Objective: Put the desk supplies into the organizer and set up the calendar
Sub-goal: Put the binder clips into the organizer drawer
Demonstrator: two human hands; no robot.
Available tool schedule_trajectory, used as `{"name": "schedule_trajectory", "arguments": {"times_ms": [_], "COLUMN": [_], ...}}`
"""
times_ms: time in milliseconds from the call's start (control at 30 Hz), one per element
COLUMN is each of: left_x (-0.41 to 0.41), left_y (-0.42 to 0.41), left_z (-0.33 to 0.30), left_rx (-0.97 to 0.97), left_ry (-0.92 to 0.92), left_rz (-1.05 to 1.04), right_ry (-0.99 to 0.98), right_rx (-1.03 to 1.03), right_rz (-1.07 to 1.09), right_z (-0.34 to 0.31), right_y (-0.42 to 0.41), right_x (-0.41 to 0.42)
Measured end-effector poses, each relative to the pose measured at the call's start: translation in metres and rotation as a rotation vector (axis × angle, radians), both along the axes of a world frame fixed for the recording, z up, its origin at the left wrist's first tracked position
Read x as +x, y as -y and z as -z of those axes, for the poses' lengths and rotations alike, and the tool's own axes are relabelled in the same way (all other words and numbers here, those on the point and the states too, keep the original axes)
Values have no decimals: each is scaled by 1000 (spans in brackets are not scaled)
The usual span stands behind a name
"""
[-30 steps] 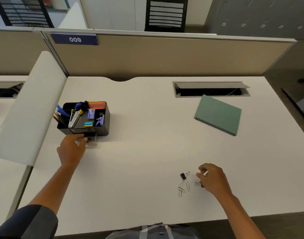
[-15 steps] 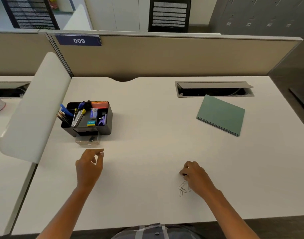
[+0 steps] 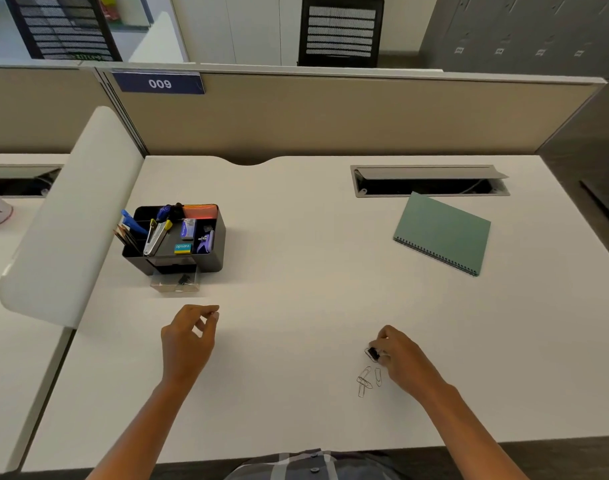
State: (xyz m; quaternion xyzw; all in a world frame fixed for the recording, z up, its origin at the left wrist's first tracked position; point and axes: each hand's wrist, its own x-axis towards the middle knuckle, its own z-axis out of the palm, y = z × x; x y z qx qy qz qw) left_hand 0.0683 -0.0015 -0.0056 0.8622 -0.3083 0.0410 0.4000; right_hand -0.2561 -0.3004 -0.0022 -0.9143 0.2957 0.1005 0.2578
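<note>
A black desk organizer (image 3: 215,258) stands at the left of the white desk, filled with pens, a stapler, erasers and a purple sharpener. Its clear drawer (image 3: 175,283) is pulled out in front and holds one black binder clip. My left hand (image 3: 189,337) hovers below the drawer, fingers loosely curled, holding nothing. My right hand (image 3: 401,355) rests on the desk at the lower right, fingers pinched on a black binder clip (image 3: 373,353). Several metal paper clips (image 3: 367,379) lie just below that hand. The green spiral calendar (image 3: 443,232) lies flat at the right.
A white curved side panel (image 3: 67,216) borders the desk on the left. An open cable tray (image 3: 429,181) is set into the desk behind the calendar. A beige partition (image 3: 330,116) with a "009" sign closes the far edge.
My left hand has drawn back from the organizer's drawer, which stays pulled out. My right hand moved left over the clips and picked up a black binder clip.
</note>
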Motion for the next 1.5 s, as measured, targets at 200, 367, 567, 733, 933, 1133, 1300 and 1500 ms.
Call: {"name": "schedule_trajectory", "arguments": {"times_ms": [200, 367, 567, 733, 933, 1133, 1300, 1500], "left_x": [-3, -6, -9, -14, -22, -40, -67, -97], "left_y": [6, 8, 7, 8, 14, 28, 49, 77], "left_z": [-1, -3, -5, -7, -9, -16, -30, -43], "left_rx": [-22, -22, -7, -1, -16, -46, -56, -33], "left_ry": [-11, -19, -20, -29, -55, -111, -316, -470], "left_rz": [22, 38, 43, 62, 80, 170, 296, 629], "right_ry": [-40, -90, -143, -165, -204, -223, -3, 214], "right_rx": [-32, -27, 5, 6, -30, -17, 45, 228], "right_rz": [-40, -13, 60, 112, 88, 88, 147, 86], "right_z": [0, -1, -3, -3, -8, -18, -42, -69], "right_y": [1, 6, 12, 12, 6, 2, -6, -40], "right_x": [1, 2, 3, -1, -3, -7, 18, 70]}}
